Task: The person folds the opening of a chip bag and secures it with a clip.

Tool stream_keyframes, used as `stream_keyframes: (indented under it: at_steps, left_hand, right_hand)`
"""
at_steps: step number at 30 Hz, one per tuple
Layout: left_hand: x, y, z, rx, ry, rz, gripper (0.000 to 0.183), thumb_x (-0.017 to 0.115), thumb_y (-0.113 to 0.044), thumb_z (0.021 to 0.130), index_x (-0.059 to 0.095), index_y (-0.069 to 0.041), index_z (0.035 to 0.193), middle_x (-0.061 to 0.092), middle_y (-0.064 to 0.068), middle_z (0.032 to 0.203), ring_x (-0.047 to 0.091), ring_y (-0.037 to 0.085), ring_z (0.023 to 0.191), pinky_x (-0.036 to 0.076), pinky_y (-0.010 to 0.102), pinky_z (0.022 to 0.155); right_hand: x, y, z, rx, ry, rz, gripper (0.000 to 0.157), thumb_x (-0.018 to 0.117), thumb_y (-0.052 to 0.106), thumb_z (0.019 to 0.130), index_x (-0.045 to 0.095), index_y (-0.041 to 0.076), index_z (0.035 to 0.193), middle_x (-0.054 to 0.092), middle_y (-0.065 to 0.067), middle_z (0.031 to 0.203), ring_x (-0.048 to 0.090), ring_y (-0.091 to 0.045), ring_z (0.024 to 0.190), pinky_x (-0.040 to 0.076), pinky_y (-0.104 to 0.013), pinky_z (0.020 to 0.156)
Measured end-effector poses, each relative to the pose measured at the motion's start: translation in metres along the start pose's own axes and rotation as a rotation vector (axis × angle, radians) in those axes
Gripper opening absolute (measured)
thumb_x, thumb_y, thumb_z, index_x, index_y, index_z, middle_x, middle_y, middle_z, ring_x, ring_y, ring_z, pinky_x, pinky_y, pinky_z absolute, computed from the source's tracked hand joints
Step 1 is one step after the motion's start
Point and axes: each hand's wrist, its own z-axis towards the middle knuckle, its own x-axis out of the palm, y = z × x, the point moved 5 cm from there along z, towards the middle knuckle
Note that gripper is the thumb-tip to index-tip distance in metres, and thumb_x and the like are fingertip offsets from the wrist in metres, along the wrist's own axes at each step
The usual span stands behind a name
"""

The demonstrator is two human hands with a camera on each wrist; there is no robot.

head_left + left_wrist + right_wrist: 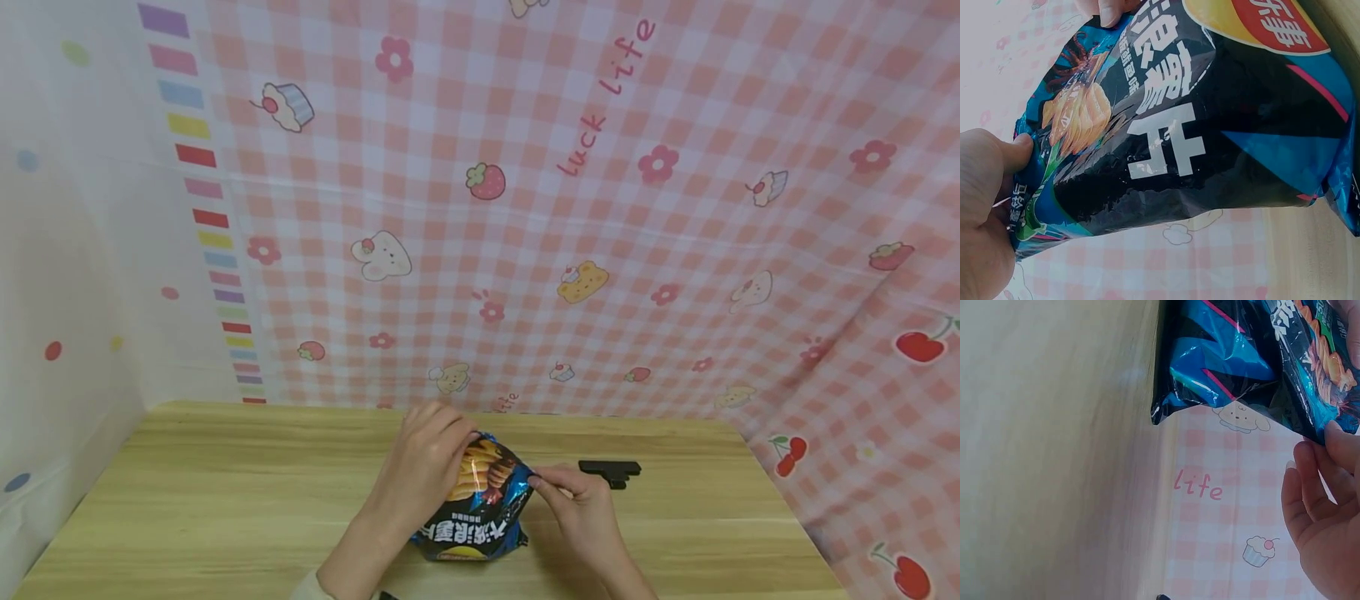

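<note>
A black and blue bag of potato chips stands tilted at the front middle of the table, its printed face toward the head camera. My left hand grips the bag's upper left edge, thumb on the front as the left wrist view shows on the bag. At the upper right corner my right hand pinches the edge between thumb and fingers. In the right wrist view that pinch sits at the corner of the bag. The bag looks puffed, and no opening shows in it.
A small black object shaped like a bracket lies on the wooden table behind my right hand. Another dark piece peeks in at the bottom edge. A pink checked cloth hangs behind the table.
</note>
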Motion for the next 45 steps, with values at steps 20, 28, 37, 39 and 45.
stream_keyframes:
  at_steps: [20, 28, 37, 39, 45]
  left_hand:
    - [0.001, -0.001, 0.001, 0.014, -0.017, -0.027, 0.016, 0.077, 0.01, 0.081, 0.078, -0.003, 0.091, 0.071, 0.003, 0.091, 0.062, 0.018, 0.091, 0.053, 0.034, 0.081]
    - [-0.001, -0.003, 0.0, 0.003, -0.039, -0.026, 0.005, 0.074, -0.01, 0.085, 0.078, -0.006, 0.086, 0.072, 0.001, 0.087, 0.063, 0.018, 0.088, 0.054, 0.036, 0.083]
    - [-0.001, -0.004, 0.001, 0.024, -0.054, -0.009, 0.016, 0.085, -0.021, 0.085, 0.077, -0.008, 0.085, 0.073, 0.002, 0.085, 0.063, 0.018, 0.087, 0.055, 0.037, 0.085]
    - [-0.001, -0.004, 0.002, 0.026, -0.054, -0.003, 0.016, 0.086, -0.021, 0.084, 0.077, -0.007, 0.084, 0.073, 0.002, 0.085, 0.063, 0.019, 0.087, 0.055, 0.037, 0.086]
    - [0.0, -0.004, 0.001, 0.02, -0.022, 0.003, 0.016, 0.086, -0.02, 0.084, 0.078, -0.007, 0.086, 0.073, 0.001, 0.085, 0.062, 0.018, 0.087, 0.055, 0.037, 0.087]
  right_hand:
    - [-0.001, 0.011, -0.002, -0.474, -0.024, -0.056, 0.031, 0.08, -0.024, 0.073, 0.082, -0.004, 0.097, 0.079, -0.013, 0.089, 0.074, -0.023, 0.08, 0.057, -0.016, 0.077]
    - [-0.001, 0.013, -0.003, -0.545, -0.016, -0.112, 0.021, 0.08, -0.015, 0.08, 0.081, -0.005, 0.098, 0.079, -0.011, 0.089, 0.074, -0.024, 0.078, 0.058, -0.019, 0.077]
    - [-0.001, 0.015, -0.004, -0.57, 0.0, -0.155, 0.029, 0.079, -0.021, 0.075, 0.081, -0.006, 0.099, 0.079, -0.011, 0.09, 0.073, -0.024, 0.079, 0.058, -0.021, 0.078]
    - [-0.001, 0.015, -0.004, -0.562, -0.001, -0.15, 0.03, 0.079, -0.022, 0.074, 0.081, -0.006, 0.099, 0.079, -0.011, 0.09, 0.073, -0.024, 0.079, 0.058, -0.02, 0.079]
    - [-0.001, 0.015, -0.005, -0.464, 0.017, -0.131, 0.031, 0.08, -0.022, 0.075, 0.081, -0.004, 0.1, 0.079, -0.008, 0.092, 0.073, -0.022, 0.082, 0.057, -0.017, 0.079]
